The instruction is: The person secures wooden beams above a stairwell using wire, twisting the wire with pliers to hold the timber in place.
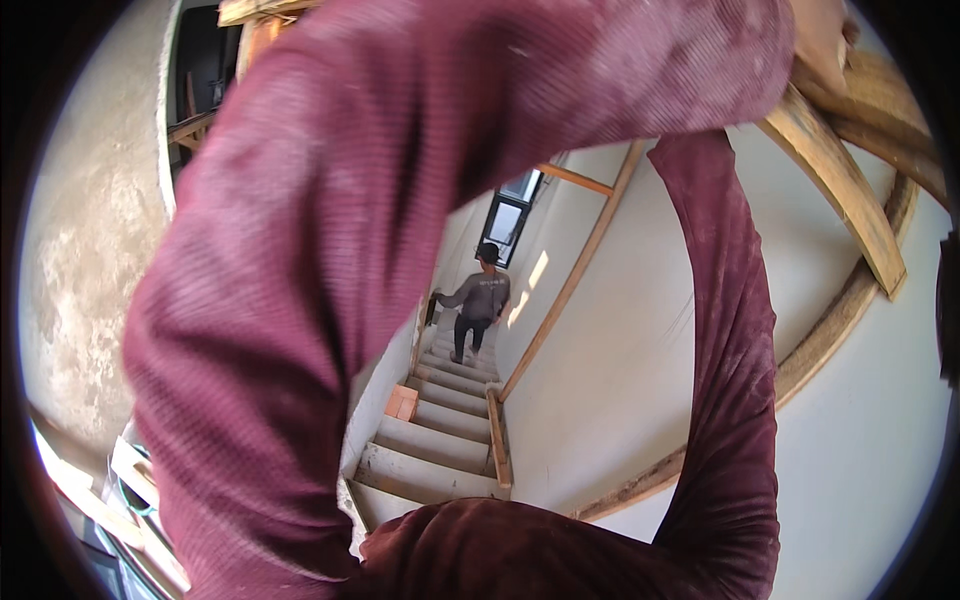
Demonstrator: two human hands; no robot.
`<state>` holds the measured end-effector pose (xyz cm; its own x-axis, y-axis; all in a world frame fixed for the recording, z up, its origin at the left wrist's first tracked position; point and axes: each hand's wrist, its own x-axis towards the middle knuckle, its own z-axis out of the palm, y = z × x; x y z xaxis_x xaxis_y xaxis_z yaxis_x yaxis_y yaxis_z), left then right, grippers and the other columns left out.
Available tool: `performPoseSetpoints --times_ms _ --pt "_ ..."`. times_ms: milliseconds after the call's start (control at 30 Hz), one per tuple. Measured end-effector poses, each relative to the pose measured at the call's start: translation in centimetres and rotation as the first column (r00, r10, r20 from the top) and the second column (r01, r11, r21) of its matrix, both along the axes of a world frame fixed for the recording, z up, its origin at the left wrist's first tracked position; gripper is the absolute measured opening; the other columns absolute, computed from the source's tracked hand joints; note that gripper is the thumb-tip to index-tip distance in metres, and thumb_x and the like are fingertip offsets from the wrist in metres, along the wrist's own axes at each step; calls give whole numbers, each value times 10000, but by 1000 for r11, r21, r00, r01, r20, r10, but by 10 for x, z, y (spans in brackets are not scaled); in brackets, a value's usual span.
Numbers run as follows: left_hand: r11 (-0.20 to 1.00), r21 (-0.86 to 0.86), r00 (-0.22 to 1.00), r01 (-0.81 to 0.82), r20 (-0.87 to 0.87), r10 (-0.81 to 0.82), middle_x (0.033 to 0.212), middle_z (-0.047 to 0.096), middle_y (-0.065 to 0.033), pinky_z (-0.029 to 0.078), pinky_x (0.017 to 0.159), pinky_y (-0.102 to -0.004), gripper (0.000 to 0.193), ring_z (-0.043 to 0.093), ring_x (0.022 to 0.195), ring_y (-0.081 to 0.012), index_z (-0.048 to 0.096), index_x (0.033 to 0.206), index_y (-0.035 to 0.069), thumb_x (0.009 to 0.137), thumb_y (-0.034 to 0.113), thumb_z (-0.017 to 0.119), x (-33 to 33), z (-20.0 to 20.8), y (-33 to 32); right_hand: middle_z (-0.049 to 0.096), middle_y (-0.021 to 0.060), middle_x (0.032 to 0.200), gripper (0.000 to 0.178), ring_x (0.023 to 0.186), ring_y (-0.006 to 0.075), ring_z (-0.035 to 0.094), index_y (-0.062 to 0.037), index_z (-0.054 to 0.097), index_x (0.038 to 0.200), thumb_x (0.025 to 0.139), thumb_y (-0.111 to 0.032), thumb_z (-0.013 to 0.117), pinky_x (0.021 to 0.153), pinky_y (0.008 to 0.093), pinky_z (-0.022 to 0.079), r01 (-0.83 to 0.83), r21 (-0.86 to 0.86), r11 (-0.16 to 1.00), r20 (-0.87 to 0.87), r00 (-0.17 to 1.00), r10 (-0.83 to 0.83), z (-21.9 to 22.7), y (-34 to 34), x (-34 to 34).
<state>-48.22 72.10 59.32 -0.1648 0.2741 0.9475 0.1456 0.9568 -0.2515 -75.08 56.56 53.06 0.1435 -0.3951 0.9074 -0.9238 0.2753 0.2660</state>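
My left arm, in a dusty maroon ribbed sleeve, rises on the left and bends across the top of the view. Past its cuff, my left hand shows only in part at the upper right, cut by the picture's edge. It is right at a rough wooden beam; its grip cannot be made out. My right arm's maroon sleeve reaches upward on the right and passes behind the left sleeve, which hides my right hand. A sawn timber brace slants down from beside the left hand.
Below, a concrete staircase descends between pale walls. A person in grey stands on it, back turned. Bricks sit on a step edge. A long wooden pole leans along the wall; a curved timber crosses the right wall.
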Motion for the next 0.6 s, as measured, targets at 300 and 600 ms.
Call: performPoseSetpoints --times_ms 300,600 --pt "996 -53 996 72 53 -69 823 640 -278 516 808 -409 237 646 876 -396 686 833 -16 634 79 600 -22 13 -9 578 181 1211 503 1078 347 580 -97 463 1317 874 -327 524 931 417 453 -6 -41 999 45 999 7 -3 -3 -1" --pt "976 -148 985 162 79 -151 793 645 -277 527 790 -387 273 666 836 -358 686 840 -35 619 115 634 4 9 -5 582 182 1204 510 1076 346 582 -98 460 1319 874 -338 526 929 417 454 -55 -116 992 22 998 58 12 -21 28"
